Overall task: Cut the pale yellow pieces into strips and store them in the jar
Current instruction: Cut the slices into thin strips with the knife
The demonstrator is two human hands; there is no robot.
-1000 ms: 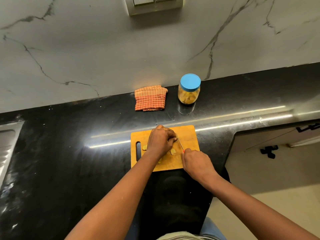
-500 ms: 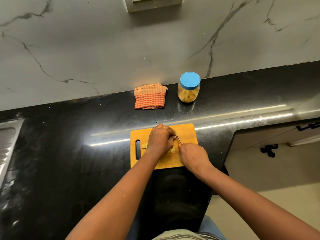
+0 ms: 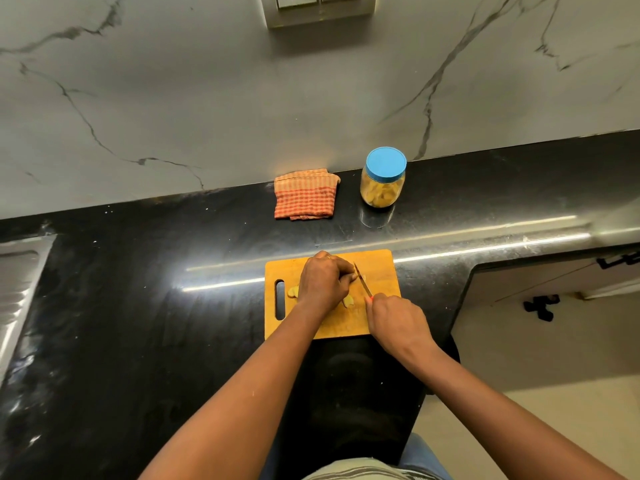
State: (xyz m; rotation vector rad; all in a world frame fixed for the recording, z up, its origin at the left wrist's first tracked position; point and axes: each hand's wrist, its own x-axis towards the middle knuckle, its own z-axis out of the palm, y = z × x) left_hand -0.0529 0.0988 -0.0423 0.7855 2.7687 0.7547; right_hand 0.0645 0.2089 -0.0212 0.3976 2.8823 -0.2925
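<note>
An orange cutting board (image 3: 379, 268) lies on the black counter near its front edge. Pale yellow pieces (image 3: 293, 291) lie on it, mostly hidden under my left hand (image 3: 323, 280), which curls down over a piece and holds it against the board. My right hand (image 3: 396, 322) grips the red handle of a small knife (image 3: 362, 280), whose blade slants up to the fingertips of my left hand. At the back of the counter stands a clear jar (image 3: 382, 188) with a blue lid on, holding yellow strips.
A folded orange checked cloth (image 3: 305, 195) lies left of the jar by the marble wall. A steel sink drainer (image 3: 17, 271) is at the far left. The counter ends at the right above a cabinet with black handles (image 3: 540, 306).
My right hand drew back toward me with the knife, after being pushed forward against my left hand half a second ago. My left hand stayed in place.
</note>
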